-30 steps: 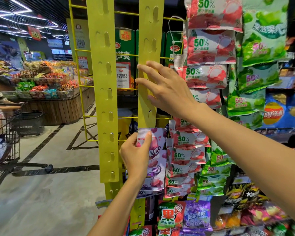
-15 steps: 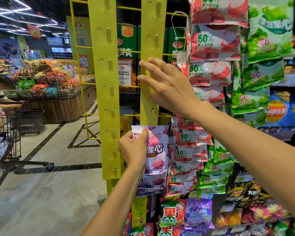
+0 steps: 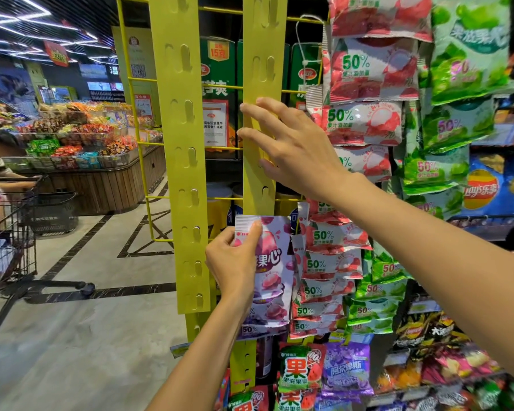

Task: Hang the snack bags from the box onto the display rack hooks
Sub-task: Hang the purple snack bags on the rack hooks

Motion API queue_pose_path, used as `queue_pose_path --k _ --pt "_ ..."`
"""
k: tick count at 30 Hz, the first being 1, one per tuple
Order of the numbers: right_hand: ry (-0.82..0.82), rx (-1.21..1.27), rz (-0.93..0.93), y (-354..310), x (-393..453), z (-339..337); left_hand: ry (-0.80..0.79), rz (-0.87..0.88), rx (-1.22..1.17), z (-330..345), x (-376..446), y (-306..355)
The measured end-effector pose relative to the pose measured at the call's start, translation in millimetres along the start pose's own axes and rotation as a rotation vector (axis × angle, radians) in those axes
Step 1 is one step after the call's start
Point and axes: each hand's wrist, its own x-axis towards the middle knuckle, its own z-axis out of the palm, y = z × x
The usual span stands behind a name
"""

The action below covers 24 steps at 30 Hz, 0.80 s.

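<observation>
While the left hand (image 3: 235, 262) pinched the top edge of a purple snack bag (image 3: 272, 262), thumb on the sealed strip, the bag sat just below an open hook slot (image 3: 264, 192) on the yellow hanging strip (image 3: 263, 69), not yet hooked. Right hand (image 3: 291, 146) lay spread, fingers straight, pressing that strip flat. Purple bags (image 3: 264, 318) already hung below; red lychee bags (image 3: 365, 123) and green bags (image 3: 457, 126) filled the neighbouring columns. Upper slots on both yellow strips stayed bare, so plenty was left. Box not visible.
</observation>
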Motion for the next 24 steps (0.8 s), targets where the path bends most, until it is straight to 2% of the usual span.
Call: queue_pose_path --k 11,21,24 --pt "0.005 -0.01 0.003 0.4 -1.9 0.8 0.116 -0.073 0.058 16.9 8.7 9.3" --pt "0.005 0.004 -0.001 2.3 -2.4 0.1 0.089 0.099 0.234 16.2 4.5 8.8" --pt "-0.003 0.001 0.003 2.5 -2.9 0.0 0.078 0.048 0.254 16.9 9.1 11.3"
